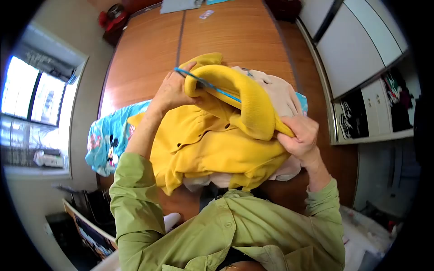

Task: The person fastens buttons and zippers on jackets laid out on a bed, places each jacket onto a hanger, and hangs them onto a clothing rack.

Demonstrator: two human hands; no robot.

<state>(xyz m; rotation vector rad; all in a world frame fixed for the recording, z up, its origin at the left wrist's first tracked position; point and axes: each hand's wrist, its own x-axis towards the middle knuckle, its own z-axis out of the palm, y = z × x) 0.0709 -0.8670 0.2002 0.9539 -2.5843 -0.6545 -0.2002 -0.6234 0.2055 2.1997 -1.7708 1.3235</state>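
Observation:
A yellow buttoned garment (194, 131) lies spread over the near part of the bed-like wooden surface, its thick collar or hood raised. A blue hanger (212, 87) runs across the opening of that raised part. My left hand (176, 88) is closed on the yellow fabric at the opening's left side, beside the hanger's end. On the right, my right hand (299, 135) pinches a stretched edge of the yellow garment. Pale pink clothing (275, 92) lies beneath and beyond it. The rest of the hanger is hidden by the fabric.
A blue cartoon-print cloth (113, 142) lies under the clothes at the left. Folded light cloth (180, 5) and a small packet (206, 14) are at the far end. A window is left; a white wardrobe (357, 49) stands right.

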